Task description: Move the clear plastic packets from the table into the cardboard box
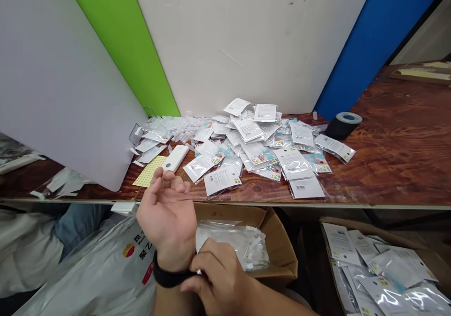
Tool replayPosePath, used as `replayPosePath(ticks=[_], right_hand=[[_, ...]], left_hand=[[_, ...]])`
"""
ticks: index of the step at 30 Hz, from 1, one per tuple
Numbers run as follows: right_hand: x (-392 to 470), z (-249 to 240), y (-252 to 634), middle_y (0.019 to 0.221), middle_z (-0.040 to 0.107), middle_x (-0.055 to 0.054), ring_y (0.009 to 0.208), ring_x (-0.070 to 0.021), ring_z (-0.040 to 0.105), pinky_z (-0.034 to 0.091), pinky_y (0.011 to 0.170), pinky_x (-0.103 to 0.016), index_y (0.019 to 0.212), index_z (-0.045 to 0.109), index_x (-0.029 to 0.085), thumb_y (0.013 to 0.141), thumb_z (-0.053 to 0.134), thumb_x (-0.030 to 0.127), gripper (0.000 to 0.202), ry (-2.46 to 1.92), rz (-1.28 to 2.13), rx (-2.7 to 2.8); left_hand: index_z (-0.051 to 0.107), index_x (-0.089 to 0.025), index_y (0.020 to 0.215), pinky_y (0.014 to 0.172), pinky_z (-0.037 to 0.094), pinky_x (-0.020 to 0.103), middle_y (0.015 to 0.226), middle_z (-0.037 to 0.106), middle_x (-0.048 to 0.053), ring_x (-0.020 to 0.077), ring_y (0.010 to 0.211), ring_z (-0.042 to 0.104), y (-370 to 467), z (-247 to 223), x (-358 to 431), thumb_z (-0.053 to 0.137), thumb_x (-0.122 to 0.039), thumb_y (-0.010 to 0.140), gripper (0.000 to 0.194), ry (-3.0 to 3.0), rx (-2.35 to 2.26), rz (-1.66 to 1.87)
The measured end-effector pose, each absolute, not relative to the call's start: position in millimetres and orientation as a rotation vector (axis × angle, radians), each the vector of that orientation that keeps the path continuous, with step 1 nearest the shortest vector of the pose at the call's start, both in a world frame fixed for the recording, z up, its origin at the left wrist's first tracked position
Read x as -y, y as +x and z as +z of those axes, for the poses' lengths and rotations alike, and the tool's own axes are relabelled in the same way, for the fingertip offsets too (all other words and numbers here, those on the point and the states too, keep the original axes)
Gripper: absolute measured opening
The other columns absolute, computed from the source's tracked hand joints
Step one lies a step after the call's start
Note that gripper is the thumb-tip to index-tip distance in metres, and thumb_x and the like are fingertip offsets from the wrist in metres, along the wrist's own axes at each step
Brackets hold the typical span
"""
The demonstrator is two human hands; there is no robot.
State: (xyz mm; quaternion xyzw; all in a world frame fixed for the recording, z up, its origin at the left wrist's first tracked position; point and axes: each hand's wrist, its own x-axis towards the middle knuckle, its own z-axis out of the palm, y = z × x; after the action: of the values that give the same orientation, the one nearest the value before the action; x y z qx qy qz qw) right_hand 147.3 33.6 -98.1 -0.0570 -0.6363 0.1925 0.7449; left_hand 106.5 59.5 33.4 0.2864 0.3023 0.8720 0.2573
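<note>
The black band [169, 277] sits around the wrist of the left hand [169, 217], at the near side of the table [394, 165]. To do this well, hold that arm still and pinch softly, so the skin isn't nipped. The right hand [221, 271] has thumb and finger pinching the band's edge. The left fingers curl loosely, a bit apart, holding nothing.

The right hand [220, 273] pinches a black band [169, 278] on the left wrist [176, 255].
</note>
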Motion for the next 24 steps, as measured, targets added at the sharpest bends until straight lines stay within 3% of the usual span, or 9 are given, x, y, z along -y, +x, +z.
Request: replayPosePath(ticks=[7, 13, 16, 18, 21, 24], right_hand=[[-44, -100, 159, 0.064, 0.056, -0.003, 0.058, -0.0142, 0.050, 0.038, 0.049, -0.027, 0.079, 0.053, 0.015, 0.096, 0.036, 0.022, 0.025, -0.043, 0.423, 1.577], [-37, -103, 162, 0.062, 0.055, -0.002, 0.055, -0.0134, 0.050, 0.037, 0.051, -0.027, 0.074, 0.055, 0.016, 0.094, 0.042, 0.025, 0.025, -0.139, 0.449, 1.584], [-53, -108, 171, 0.068, 0.061, -0.003, 0.058, -0.0138, 0.055, 0.041, 0.055, -0.027, 0.083, 0.059, 0.016, 0.093, 0.048, 0.028, 0.019, -0.185, 0.410, 1.581], [-83, -111, 178, 0.082, 0.066, -0.008, 0.072, -0.0172, 0.060, 0.047, 0.064, -0.029, 0.099, 0.060, 0.014, 0.092, 0.047, 0.026, 0.019, -0.322, 0.336, 1.709], [-147, -117, 176, 0.122, 0.058, -0.020, 0.110, -0.0271, 0.055, 0.046, 0.091, -0.043, 0.126, 0.049, 0.008, 0.088, 0.045, 0.016, 0.039, -0.545, 0.183, 2.042], [-199, -124, 160, 0.134, 0.050, -0.021, 0.128, -0.0328, 0.042, 0.034, 0.105, -0.050, 0.127, 0.051, 0.009, 0.082, 0.051, 0.013, 0.045, -0.487, 0.122, 2.190]], left_hand=[[0.059, -0.013, 0.078, 0.048, 0.040, 0.019, 0.065, 0.056, -0.001, 0.0072, 0.048, 0.047, 100, 28, -61, 0.048, -0.008, 0.075, 0.013, 0.790, -0.829, 2.366], [0.058, -0.014, 0.076, 0.047, 0.041, 0.019, 0.063, 0.056, -0.002, 0.0068, 0.045, 0.048, 102, 23, -62, 0.053, -0.009, 0.069, 0.011, 0.799, -0.869, 2.269], [0.059, -0.014, 0.076, 0.046, 0.042, 0.019, 0.062, 0.058, -0.002, 0.0077, 0.045, 0.051, 96, 21, -63, 0.056, -0.013, 0.070, 0.007, 0.944, -0.988, 2.191], [0.058, -0.015, 0.078, 0.047, 0.044, 0.020, 0.064, 0.060, 0.000, 0.0091, 0.046, 0.053, 90, 12, -65, 0.056, -0.018, 0.074, 0.005, 1.143, -1.203, 2.099], [0.056, -0.017, 0.089, 0.055, 0.050, 0.024, 0.074, 0.065, 0.003, 0.0130, 0.055, 0.060, 82, -14, -69, 0.043, -0.022, 0.087, 0.014, 1.830, -1.747, 1.599], [0.059, -0.018, 0.091, 0.072, 0.052, 0.032, 0.086, 0.068, 0.008, 0.0203, 0.077, 0.066, 76, -35, -74, 0.041, -0.017, 0.087, 0.018, 2.626, -1.901, 0.538]])
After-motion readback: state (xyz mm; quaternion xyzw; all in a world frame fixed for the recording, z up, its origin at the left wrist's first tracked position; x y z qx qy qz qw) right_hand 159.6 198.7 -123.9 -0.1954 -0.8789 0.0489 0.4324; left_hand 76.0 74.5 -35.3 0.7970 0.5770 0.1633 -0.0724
